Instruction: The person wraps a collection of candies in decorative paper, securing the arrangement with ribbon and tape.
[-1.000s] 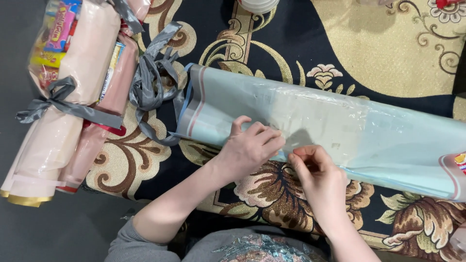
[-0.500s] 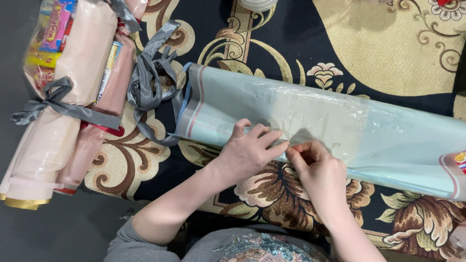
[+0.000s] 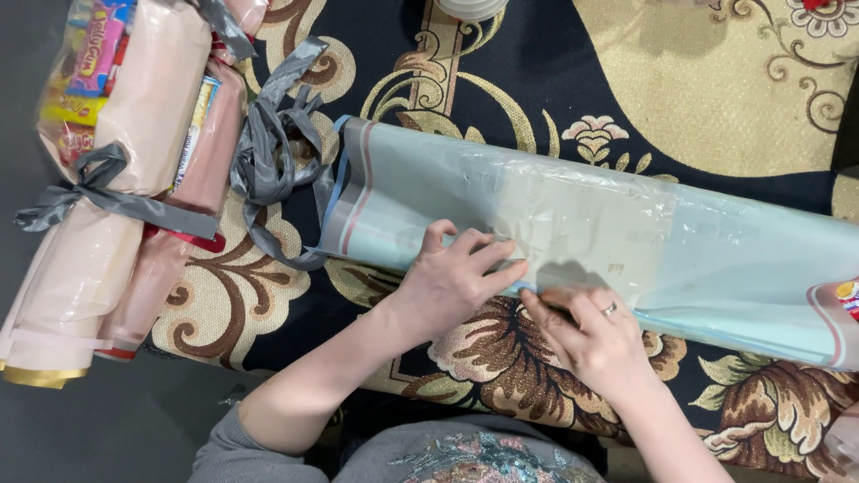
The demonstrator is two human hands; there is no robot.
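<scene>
A long pale blue wrapped roll (image 3: 626, 233) with clear film over it lies across the patterned carpet (image 3: 716, 89). My left hand (image 3: 456, 277) rests flat on its near side, fingers spread and pressing the wrap down. My right hand (image 3: 595, 335), with a ring on one finger, sits just beside it at the roll's lower edge, fingertips pinching or pressing the seam of the wrap. The two hands almost touch.
Two pink wrapped bundles (image 3: 134, 179) tied with grey ribbon (image 3: 98, 192) lie at the left, holding colourful snack packets (image 3: 94, 54). Loose grey ribbon (image 3: 268, 152) lies by the roll's left end. A white round container (image 3: 470, 7) sits at the top edge.
My right hand has lowered from above the wrap to its near edge and flattened. My left hand stays pressed on the roll, fingers stretched a little further right.
</scene>
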